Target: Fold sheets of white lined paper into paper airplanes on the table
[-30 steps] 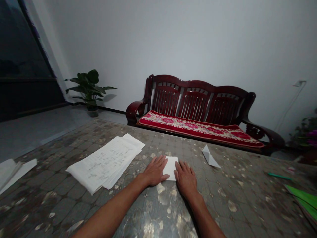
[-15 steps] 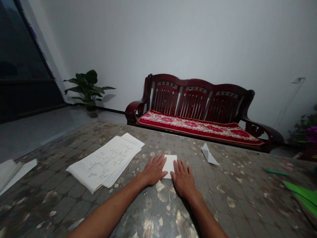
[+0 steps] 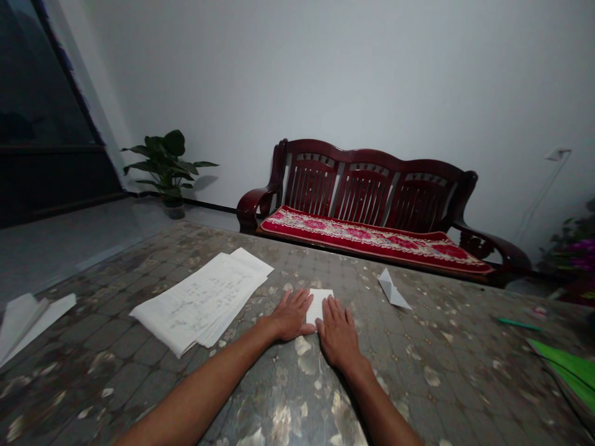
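Observation:
A small white piece of paper (image 3: 318,306) lies flat on the patterned tabletop between my hands, its sides partly covered by my fingers. My left hand (image 3: 292,314) rests on its left side, fingers stretched out and thumb at the near edge. On the right side, my right hand (image 3: 338,328) presses down flat with its fingers extended. Neither hand grips the paper. To the right stands a folded white paper shape (image 3: 393,290), apart from both hands.
A stack of written sheets (image 3: 204,300) lies left of my hands, with a folded white paper (image 3: 35,325) at the far left. A green pen (image 3: 519,324) and a bright green item (image 3: 564,368) lie at the right. A wooden bench (image 3: 367,192) stands beyond the table.
My right hand has shifted slightly left and covers more of the paper's right side. My left hand stays nearly in place. The view has shifted a little.

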`<move>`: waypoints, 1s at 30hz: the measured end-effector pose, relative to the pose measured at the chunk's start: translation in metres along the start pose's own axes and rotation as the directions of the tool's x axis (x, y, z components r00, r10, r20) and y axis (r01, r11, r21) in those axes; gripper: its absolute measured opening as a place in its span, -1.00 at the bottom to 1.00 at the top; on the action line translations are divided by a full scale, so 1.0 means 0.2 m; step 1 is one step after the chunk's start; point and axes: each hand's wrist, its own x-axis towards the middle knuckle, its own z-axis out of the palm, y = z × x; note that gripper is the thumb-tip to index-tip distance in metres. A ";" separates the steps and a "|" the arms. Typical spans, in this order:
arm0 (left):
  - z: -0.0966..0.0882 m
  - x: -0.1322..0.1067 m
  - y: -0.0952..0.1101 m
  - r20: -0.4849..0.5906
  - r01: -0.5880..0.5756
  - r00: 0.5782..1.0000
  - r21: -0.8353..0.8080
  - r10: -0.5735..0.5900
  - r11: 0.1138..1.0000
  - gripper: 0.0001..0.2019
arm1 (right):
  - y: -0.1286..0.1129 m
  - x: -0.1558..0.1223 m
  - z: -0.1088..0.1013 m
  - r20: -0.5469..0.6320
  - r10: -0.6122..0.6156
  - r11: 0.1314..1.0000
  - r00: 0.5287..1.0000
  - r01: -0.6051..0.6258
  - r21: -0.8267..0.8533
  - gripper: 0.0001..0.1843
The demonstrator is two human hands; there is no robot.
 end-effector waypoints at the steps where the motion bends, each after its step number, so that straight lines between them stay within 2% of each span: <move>1: 0.00 0.00 0.00 -0.004 0.001 1.000 -0.003 -0.001 1.000 -0.21 | -0.01 0.00 0.01 0.005 -0.007 1.000 1.000 0.007 -0.004 -0.37; 4: 0.01 0.00 0.00 -0.024 0.004 1.000 -0.016 -0.005 1.000 -0.23 | 0.02 0.01 0.02 0.030 -0.028 1.000 0.999 0.029 -0.008 -0.37; 7: 0.02 -0.01 -0.01 -0.054 -0.011 0.998 -0.028 0.009 1.000 -0.29 | 0.09 0.01 0.01 0.056 -0.034 0.999 0.998 0.034 0.007 -0.37; 12: 0.03 -0.02 -0.01 -0.079 0.001 0.997 -0.019 -0.002 1.000 -0.31 | 0.20 0.00 -0.05 0.100 0.076 0.997 0.992 -0.075 -0.007 -0.39; 14: 0.03 -0.02 0.00 -0.081 0.007 0.997 -0.010 -0.008 1.000 -0.31 | 0.20 0.01 -0.08 0.112 0.072 0.997 0.991 -0.074 0.011 -0.39; 17: 0.03 -0.03 0.01 -0.083 0.003 0.997 0.008 -0.002 1.000 -0.30 | 0.13 0.02 -0.10 0.107 -0.040 0.994 0.993 0.029 0.103 -0.38; 21: 0.03 -0.03 0.00 -0.101 -0.006 0.995 0.018 0.008 1.000 -0.34 | 0.04 0.07 -0.06 0.110 -0.179 0.969 0.978 0.156 0.190 -0.37; 26: 0.03 -0.03 -0.01 -0.091 -0.022 0.996 0.001 0.022 1.000 -0.30 | 0.01 0.10 0.03 0.023 -0.163 0.986 0.986 0.162 0.043 -0.37; 30: 0.04 -0.04 -0.02 -0.093 -0.030 0.995 -0.008 0.029 1.000 -0.29 | 0.07 0.12 0.05 0.006 -0.151 0.989 0.989 0.151 0.007 -0.37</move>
